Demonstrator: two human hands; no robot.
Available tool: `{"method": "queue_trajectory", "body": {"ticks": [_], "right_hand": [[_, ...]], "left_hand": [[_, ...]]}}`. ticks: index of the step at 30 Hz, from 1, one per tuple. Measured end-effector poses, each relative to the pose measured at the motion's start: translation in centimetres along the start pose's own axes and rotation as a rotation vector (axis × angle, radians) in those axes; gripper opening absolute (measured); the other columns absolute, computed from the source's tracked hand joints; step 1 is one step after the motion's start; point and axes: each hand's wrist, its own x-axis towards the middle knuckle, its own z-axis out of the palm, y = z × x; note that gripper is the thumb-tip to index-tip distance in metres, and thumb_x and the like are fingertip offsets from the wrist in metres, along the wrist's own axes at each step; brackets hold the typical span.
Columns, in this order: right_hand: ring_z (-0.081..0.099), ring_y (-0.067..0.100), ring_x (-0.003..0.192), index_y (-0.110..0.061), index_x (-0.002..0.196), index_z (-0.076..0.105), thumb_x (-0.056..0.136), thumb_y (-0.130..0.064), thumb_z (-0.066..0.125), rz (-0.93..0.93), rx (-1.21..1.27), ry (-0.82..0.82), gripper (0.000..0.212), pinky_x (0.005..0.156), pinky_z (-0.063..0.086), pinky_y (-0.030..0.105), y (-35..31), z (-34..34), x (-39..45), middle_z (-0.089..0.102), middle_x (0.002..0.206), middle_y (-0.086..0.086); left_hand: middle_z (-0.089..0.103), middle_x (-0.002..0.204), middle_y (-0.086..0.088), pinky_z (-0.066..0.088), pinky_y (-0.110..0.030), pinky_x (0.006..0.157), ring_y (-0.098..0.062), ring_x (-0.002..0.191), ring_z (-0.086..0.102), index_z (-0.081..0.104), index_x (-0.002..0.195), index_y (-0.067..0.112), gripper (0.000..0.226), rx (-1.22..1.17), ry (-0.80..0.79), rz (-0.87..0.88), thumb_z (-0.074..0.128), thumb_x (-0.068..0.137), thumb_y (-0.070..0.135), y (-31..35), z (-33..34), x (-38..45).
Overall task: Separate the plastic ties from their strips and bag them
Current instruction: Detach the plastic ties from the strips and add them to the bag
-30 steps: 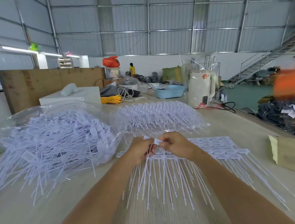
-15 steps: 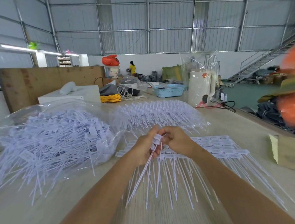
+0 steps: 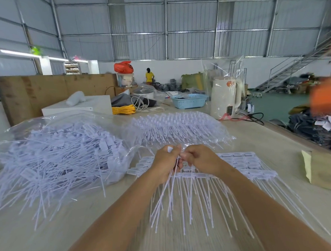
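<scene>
Table (image 3: 260, 137) of pale wood carries everything. Toward ten o'clock lies a clear bag (image 3: 50, 154) heaped with loose white ties; at twelve o'clock sits a second bag (image 3: 180, 126) of ties. Strips (image 3: 243, 164) of joined ties fan out under both hands (tails pointing toward six o'clock). The left hand (image 3: 166, 163) grips a bundle of ties (image 3: 166, 194), fingers curled round it. Touching it, the right hand (image 3: 201, 159) pinches the strip's top edge.
</scene>
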Motion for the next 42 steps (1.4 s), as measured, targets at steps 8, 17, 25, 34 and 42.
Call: {"method": "queue_trajectory", "body": {"ticks": [8,17,25,34,42], "right_hand": [[0.053,0.016,0.083,-0.011,0.089,0.065,0.091,-0.015,0.057,-0.100,-0.259,-0.026,0.008,0.078,0.038,0.029,0.6,-0.4,-0.1,0.062,0.085,0.003],[0.049,0.011,0.075,-0.015,0.081,0.056,0.082,-0.038,0.068,-0.112,-0.152,0.055,0.027,0.074,0.035,0.027,-2.6,-4.0,-0.3,0.055,0.078,-0.004],[0.051,-0.003,0.058,-0.039,0.057,0.058,0.077,-0.053,0.066,-0.142,-0.141,0.117,0.026,0.058,0.035,0.025,-5.8,-2.2,0.0,0.057,0.055,-0.024],[0.046,0.010,0.050,0.004,0.062,0.058,0.084,-0.014,0.067,-0.091,0.040,-0.008,0.030,0.052,0.032,0.021,-5.3,-1.5,0.0,0.052,0.054,-0.001],[0.046,0.018,0.053,-0.002,0.061,0.057,0.083,-0.013,0.064,0.039,0.132,0.138,0.026,0.059,0.036,0.028,-5.1,-2.2,0.6,0.050,0.058,0.008]], "left_hand": [[0.037,0.043,0.003,0.020,-0.010,0.033,-0.005,0.029,0.029,0.046,0.071,0.014,0.023,0.107,-0.131,-0.249,0.048,0.094,0.014,1.6,-0.2,-0.8],[0.044,0.049,0.002,0.025,-0.012,0.028,-0.003,0.030,0.036,0.047,0.066,0.014,0.030,-0.668,-0.254,-0.310,0.045,0.094,0.024,3.6,-2.1,-0.8],[0.061,0.095,-0.016,0.055,-0.033,0.073,-0.023,0.086,0.063,0.050,0.084,0.009,0.025,-0.799,-0.109,0.047,0.037,0.102,0.020,5.1,-0.8,-1.0],[0.064,0.105,-0.011,0.049,-0.036,0.076,-0.024,0.094,0.061,0.052,0.089,0.015,0.020,-0.675,-0.152,0.115,0.037,0.101,0.022,5.0,-0.3,-2.2],[0.064,0.100,-0.014,0.052,-0.036,0.072,-0.023,0.074,0.065,0.054,0.115,0.009,0.045,-0.367,-0.199,-0.062,0.047,0.092,0.047,4.0,-0.1,-3.4]]}}
